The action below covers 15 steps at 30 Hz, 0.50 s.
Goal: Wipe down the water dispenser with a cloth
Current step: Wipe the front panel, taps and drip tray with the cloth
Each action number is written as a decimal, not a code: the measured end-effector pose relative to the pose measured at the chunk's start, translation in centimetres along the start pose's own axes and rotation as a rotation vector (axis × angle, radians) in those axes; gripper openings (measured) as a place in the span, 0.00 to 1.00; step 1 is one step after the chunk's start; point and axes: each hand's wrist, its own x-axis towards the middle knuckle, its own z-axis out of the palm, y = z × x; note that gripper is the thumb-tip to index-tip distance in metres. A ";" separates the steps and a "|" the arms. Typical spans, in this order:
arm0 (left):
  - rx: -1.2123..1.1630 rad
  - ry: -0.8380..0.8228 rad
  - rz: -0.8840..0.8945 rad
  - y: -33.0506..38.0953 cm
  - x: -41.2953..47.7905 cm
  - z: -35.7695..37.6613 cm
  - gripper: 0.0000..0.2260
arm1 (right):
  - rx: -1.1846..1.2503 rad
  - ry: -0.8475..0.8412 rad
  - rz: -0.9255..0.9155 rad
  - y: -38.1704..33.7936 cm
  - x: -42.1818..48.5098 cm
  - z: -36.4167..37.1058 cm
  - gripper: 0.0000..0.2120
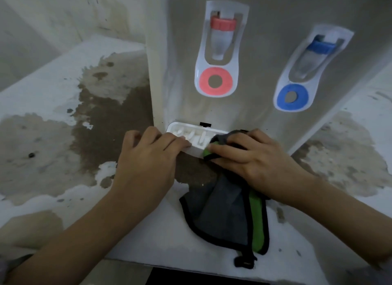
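Note:
The water dispenser stands upright in front of me, beige, with a red tap and a blue tap. Its white drip tray juts out at the base. My left hand rests on the tray's left front edge, fingers over the rim. My right hand presses a grey cloth with black trim and a green stripe onto the tray's right end. The rest of the cloth hangs down over the counter below my wrist.
The dispenser sits on a white counter with large worn brown patches where the surface has peeled. A stained wall rises behind on the left. The counter's front edge runs along the bottom, with a dark gap beneath it.

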 end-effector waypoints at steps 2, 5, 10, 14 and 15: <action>-0.037 0.009 -0.001 -0.3 -0.1 -0.2 0.12 | -0.024 -0.015 0.011 0.3 -1.6 -0.4 0.23; -0.073 -0.021 -0.030 -0.6 -0.3 -0.4 0.12 | -0.012 -0.038 0.062 0.8 -3.5 -1.2 0.17; -0.058 -0.108 -0.104 -0.5 -0.1 -1.0 0.14 | 0.079 0.058 0.151 -0.5 -0.3 -1.7 0.16; -0.029 -0.144 -0.244 -0.8 -0.1 -1.8 0.10 | 0.129 0.048 0.161 -2.5 5.2 -0.8 0.23; -0.032 -0.136 -0.277 -0.9 -0.3 -2.0 0.10 | 0.110 0.026 0.153 -2.9 6.1 -0.2 0.24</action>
